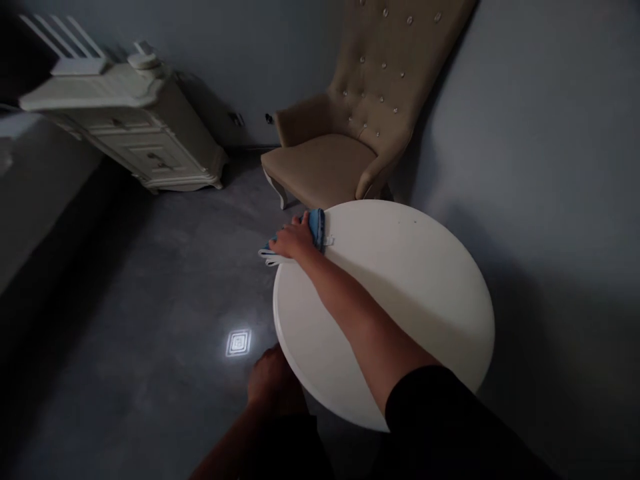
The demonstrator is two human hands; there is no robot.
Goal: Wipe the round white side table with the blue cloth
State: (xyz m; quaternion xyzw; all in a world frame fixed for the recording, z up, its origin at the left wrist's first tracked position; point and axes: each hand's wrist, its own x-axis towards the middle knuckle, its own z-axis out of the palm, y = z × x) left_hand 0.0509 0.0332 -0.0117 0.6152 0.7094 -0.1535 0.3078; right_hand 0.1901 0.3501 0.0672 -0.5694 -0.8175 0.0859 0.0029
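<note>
My right hand is pressed over a folded blue cloth with pale edges, gripping it. The cloth lies at the far left rim of a round white table, and part of it hangs past the edge. A small white tag sticks out from the cloth onto the tabletop. My right arm reaches across the table from the lower right. Low beside the table's near left edge, in shadow, is my left hand, apart from the cloth. Its fingers are too dark to make out.
Behind the table stands a tan tufted armchair, close to its far rim. A white cabinet bearing a router is at the left back. Light forms a square pattern on the grey floor. A wall rises on the right.
</note>
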